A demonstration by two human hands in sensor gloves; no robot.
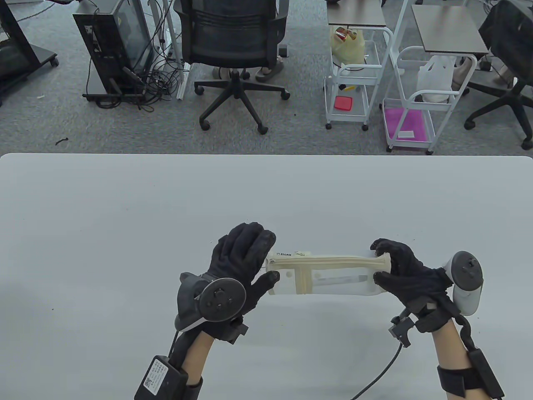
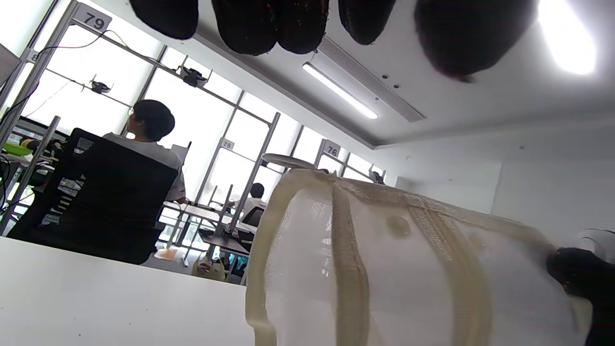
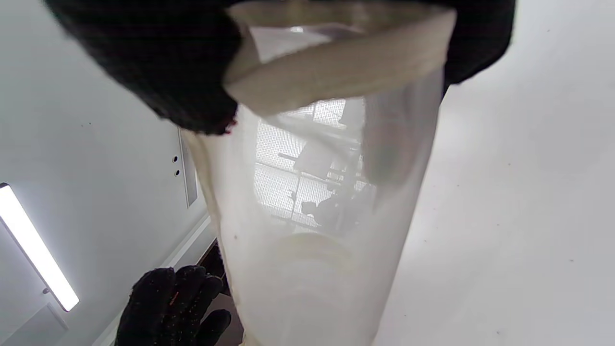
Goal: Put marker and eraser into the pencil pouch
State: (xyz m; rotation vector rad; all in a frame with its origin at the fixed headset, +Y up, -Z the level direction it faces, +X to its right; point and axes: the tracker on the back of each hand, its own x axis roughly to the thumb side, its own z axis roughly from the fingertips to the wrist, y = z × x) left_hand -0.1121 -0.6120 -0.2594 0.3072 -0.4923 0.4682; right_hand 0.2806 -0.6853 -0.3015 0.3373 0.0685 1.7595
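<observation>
Item: pencil pouch point(image 1: 329, 275), translucent white with cream zip tape along its upper edge, held lengthwise between both hands just above the near middle of the table point(image 1: 125, 208)

Step in hand, as judged: the closing end of the task. The zip line reads as shut along its whole visible length, and a long pale shape, probably the marker point(image 1: 339, 280), shows faintly through the wall. The eraser cannot be made out in any view, so its place stays unconfirmed; no loose marker or eraser lies on the table

Next move, as judged: check the slider is fully home at the right end, then lower the pouch flat and let go, easing off one end at a time so it does not flop

Left hand point(image 1: 241, 271): at the pouch's left end, thumb pressed on the near face at the corner, fingers loosely curled behind the far side; a light hold, not a fist

Right hand point(image 1: 399, 275): pinches the right end, thumb on the near side and fingers over the zip end; the right wrist view shows the cream edge binding clamped between the gloved digits

Contact: both hands touch the pouch only
</observation>
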